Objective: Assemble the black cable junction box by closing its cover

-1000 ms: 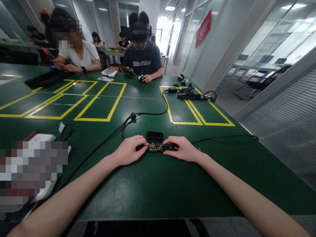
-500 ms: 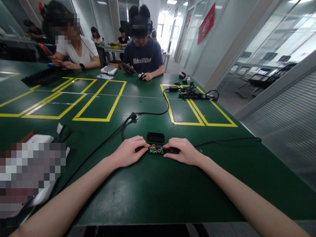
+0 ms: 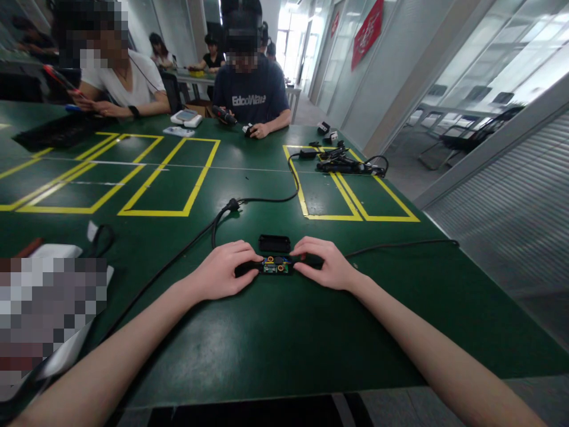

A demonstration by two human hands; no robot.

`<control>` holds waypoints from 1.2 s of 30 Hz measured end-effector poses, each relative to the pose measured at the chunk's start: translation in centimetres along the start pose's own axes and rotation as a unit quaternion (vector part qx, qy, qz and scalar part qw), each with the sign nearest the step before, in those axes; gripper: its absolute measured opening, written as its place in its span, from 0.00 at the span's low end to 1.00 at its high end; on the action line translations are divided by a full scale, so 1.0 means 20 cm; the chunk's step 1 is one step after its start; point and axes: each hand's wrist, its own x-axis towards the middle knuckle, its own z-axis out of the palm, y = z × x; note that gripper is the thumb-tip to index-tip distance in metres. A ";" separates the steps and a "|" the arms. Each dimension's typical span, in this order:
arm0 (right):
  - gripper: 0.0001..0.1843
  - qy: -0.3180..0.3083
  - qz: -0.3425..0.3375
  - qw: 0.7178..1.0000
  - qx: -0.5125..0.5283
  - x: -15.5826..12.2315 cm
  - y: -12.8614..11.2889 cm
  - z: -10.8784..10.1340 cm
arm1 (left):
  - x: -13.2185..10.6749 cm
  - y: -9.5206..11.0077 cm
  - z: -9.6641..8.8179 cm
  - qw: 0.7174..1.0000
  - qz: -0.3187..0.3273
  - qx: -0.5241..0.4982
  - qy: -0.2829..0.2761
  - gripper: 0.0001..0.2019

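Case (image 3: pixel 276 273) gripped at 9 o'clock by left hand (image 3: pixel 226 268), 3 o'clock by right hand (image 3: pixel 326 261); cable (image 3: pixel 400 244) tug could unseat board (image 3: pixel 269 268).

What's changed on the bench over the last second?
Little: the left hand seems slightly more spread, thumb drawn back from its index fingertip. No clear grab or release. The whole view shifted with the head. Same: left and right hand at opposite ends of the open black case, lid just beyond it.

left grip (image 3: pixel 224 270) and right grip (image 3: pixel 324 264), bare and slender-fingered, join narrow wrists (image 3: pixel 189 284) and slim, bare forearms (image 3: pixel 128 335).
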 end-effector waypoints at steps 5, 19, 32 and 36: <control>0.14 0.075 0.152 0.984 -0.059 0.02 0.07 0.04 | 0.01 -0.02 0.02 0.991 -0.095 0.030 0.085 0.12; 0.17 0.084 0.248 0.936 0.235 0.06 0.03 0.10 | 0.06 -0.04 0.06 0.948 -0.246 -0.168 0.112 0.11; 0.19 0.081 0.301 0.891 0.330 0.04 0.00 0.07 | 0.07 0.00 0.04 0.949 -0.223 -0.179 0.134 0.12; 0.18 0.080 0.293 0.896 0.324 0.04 0.00 0.07 | 0.06 -0.01 0.04 0.951 -0.220 -0.176 0.128 0.13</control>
